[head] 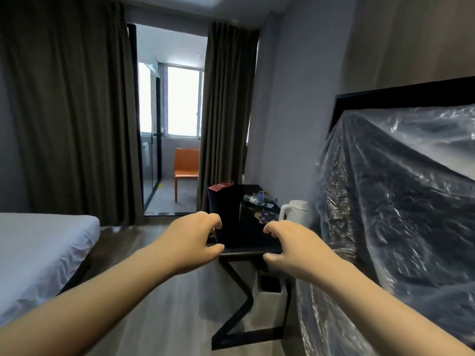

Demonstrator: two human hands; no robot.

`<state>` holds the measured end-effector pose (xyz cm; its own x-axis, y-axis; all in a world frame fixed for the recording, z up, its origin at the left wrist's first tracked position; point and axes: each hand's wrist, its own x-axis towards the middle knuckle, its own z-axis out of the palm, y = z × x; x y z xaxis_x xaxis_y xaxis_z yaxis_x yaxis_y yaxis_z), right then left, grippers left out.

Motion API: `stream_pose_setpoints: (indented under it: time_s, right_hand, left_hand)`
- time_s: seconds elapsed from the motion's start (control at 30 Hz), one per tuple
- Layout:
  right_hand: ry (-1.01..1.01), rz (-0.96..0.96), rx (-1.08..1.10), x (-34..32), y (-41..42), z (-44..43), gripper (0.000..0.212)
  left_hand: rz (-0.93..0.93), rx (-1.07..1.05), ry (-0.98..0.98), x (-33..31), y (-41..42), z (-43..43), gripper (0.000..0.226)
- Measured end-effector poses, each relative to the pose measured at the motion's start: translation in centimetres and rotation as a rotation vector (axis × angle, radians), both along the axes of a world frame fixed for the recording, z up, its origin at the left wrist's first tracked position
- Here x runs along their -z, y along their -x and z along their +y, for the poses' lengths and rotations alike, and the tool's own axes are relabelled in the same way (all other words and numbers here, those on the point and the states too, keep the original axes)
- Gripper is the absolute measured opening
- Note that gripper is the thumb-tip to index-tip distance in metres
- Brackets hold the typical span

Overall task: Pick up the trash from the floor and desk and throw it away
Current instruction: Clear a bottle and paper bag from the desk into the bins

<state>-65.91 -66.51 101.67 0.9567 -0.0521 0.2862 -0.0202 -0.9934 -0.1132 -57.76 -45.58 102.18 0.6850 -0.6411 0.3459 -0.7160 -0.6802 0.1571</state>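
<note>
The left hand (195,240) and the right hand (290,249) curl their fingers at the two sides of the black paper bag (224,211) standing on the desk (244,252), but whether they grip it I cannot tell.

Left hand (192,242) and right hand (290,247), fingers curled, flank a dark paper bag (226,209) standing on the black table (246,251); whether they touch it is unclear.

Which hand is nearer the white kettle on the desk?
Right. The right hand is just in front of the white kettle; the left hand is farther left, across the black bag.
</note>
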Motion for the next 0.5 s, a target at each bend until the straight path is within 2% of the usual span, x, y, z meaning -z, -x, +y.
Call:
stream_pose_setpoints:
  time_s: [0.3, 0.5]
  right_hand:
    - [-0.02, 0.073, 0.041, 1.7, -13.5, 0.2, 0.053]
    - [-0.037, 0.074, 0.035, 3.2, -24.5, -2.6, 0.056]
  left_hand:
    - [0.093, 0.056, -0.004, 2.7, -14.8, 0.0, 0.039]
    - [0.085, 0.033, 0.0, 3.5, -25.5, -2.2, 0.041]
